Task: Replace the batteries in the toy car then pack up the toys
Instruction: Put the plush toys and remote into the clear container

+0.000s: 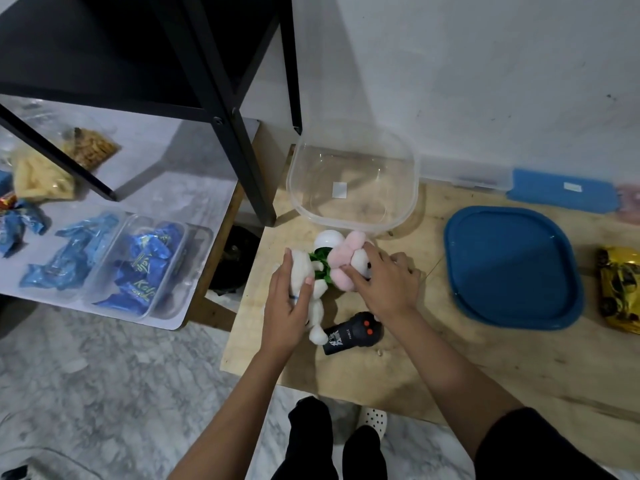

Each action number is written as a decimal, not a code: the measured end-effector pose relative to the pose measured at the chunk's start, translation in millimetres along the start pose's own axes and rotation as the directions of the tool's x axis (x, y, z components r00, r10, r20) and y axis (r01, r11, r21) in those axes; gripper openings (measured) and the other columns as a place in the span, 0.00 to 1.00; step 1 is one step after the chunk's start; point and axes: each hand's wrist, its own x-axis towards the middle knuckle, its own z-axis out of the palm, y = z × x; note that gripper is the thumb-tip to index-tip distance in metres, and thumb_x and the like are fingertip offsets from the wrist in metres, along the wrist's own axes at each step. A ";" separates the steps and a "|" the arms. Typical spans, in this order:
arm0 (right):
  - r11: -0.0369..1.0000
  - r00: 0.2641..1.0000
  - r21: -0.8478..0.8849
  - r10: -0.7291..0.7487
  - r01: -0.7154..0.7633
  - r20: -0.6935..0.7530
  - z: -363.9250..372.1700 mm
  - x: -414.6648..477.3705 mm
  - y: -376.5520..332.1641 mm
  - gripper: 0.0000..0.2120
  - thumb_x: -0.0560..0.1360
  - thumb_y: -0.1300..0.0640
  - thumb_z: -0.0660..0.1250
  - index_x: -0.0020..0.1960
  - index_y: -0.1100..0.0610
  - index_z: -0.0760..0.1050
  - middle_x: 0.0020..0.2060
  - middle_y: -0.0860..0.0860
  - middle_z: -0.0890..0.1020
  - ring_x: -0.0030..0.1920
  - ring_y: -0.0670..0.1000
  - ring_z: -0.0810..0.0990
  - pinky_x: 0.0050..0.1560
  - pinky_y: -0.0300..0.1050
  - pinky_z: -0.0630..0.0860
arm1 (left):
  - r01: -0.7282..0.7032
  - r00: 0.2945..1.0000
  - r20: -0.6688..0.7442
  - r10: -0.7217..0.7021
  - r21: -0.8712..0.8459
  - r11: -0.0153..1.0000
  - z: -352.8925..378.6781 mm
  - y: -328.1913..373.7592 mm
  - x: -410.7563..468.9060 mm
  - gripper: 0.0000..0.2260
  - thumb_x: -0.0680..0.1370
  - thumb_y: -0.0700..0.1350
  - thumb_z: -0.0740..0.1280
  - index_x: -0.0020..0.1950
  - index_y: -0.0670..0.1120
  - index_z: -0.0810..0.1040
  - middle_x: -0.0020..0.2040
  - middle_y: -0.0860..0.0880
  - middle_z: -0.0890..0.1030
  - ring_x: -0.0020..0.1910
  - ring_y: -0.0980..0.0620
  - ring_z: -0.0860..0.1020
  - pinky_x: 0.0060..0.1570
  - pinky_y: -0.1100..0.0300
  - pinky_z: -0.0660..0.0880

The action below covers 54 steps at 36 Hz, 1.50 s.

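A white and pink plush toy (341, 263) with green leaves lies on the wooden board (485, 358), just in front of a clear plastic tub (351, 178). My left hand (289, 303) grips its white body from the left. My right hand (382, 282) holds its pink and white head from the right. A black remote control (353, 332) with red buttons lies on the board just below the plush. The yellow toy car (620, 289) sits at the far right edge. The tub's blue lid (512, 268) lies flat right of my hands.
A second clear box with a blue lid (561, 194) lies against the white wall. A black metal shelf frame (239, 133) stands at the left. Left of it, trays of blue snack packets (145, 265) sit on a marble surface. My feet are below the board's edge.
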 end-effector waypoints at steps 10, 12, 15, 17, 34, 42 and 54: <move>0.992 0.998 0.125 0.004 0.003 -0.055 -1.1 -10.2 8.9 0.27 0.71 0.30 0.47 0.64 0.42 0.64 0.53 0.43 0.79 0.54 0.52 0.70 0.51 0.54 0.67 | -0.024 0.999 -0.030 0.024 -0.009 1.000 0.8 -0.2 -8.5 0.27 0.78 0.57 0.60 0.75 0.58 0.56 0.65 0.54 0.71 0.64 0.63 0.68 0.60 0.71 0.65; 0.988 0.997 0.152 0.002 0.009 -0.073 -2.9 -13.5 9.5 0.27 0.71 0.30 0.48 0.63 0.43 0.65 0.52 0.43 0.79 0.54 0.52 0.70 0.50 0.53 0.66 | -0.019 0.999 -0.043 0.018 -0.021 1.000 0.8 0.9 -11.2 0.26 0.78 0.56 0.61 0.75 0.58 0.57 0.63 0.54 0.71 0.63 0.65 0.68 0.58 0.75 0.65; 0.985 0.995 0.172 -0.015 0.032 -0.102 -7.3 -17.8 8.0 0.28 0.71 0.30 0.49 0.63 0.44 0.66 0.52 0.44 0.79 0.54 0.53 0.71 0.49 0.52 0.66 | -0.019 0.998 -0.068 0.016 -0.034 0.999 1.0 2.7 -14.9 0.26 0.78 0.55 0.60 0.74 0.59 0.56 0.64 0.54 0.71 0.64 0.62 0.69 0.59 0.73 0.65; 0.983 0.991 0.172 -0.038 0.060 -0.126 -11.9 -20.5 7.1 0.27 0.72 0.31 0.50 0.63 0.45 0.66 0.52 0.44 0.80 0.54 0.53 0.72 0.48 0.52 0.66 | -0.028 0.996 -0.090 0.024 -0.039 0.999 1.5 4.7 -17.0 0.25 0.79 0.55 0.60 0.74 0.60 0.56 0.63 0.60 0.69 0.64 0.65 0.67 0.59 0.73 0.64; 0.941 0.946 0.251 -0.151 0.227 -0.288 -100.1 -7.0 0.8 0.28 0.71 0.33 0.49 0.66 0.44 0.65 0.53 0.44 0.79 0.55 0.53 0.70 0.47 0.50 0.63 | -0.198 0.960 -0.214 0.182 -0.058 0.978 -6.8 73.1 10.0 0.25 0.78 0.53 0.61 0.74 0.60 0.57 0.61 0.60 0.71 0.61 0.63 0.70 0.59 0.72 0.66; 0.898 0.926 0.388 -0.051 0.207 -0.375 -126.9 44.4 -22.8 0.29 0.71 0.32 0.49 0.63 0.47 0.69 0.50 0.46 0.79 0.55 0.54 0.72 0.47 0.51 0.67 | -0.251 0.963 -0.127 0.237 -0.114 0.961 -10.8 117.9 87.2 0.24 0.79 0.52 0.61 0.73 0.61 0.57 0.63 0.65 0.68 0.65 0.64 0.68 0.64 0.62 0.67; 0.812 0.936 0.581 0.169 0.046 -0.310 -99.7 126.4 -42.4 0.20 0.69 0.33 0.55 0.53 0.44 0.70 0.43 0.42 0.78 0.48 0.51 0.75 0.45 0.52 0.74 | -0.016 0.991 0.131 0.019 -0.019 1.000 22.7 119.5 229.3 0.30 0.73 0.64 0.63 0.73 0.58 0.62 0.66 0.46 0.74 0.61 0.48 0.75 0.59 0.54 0.73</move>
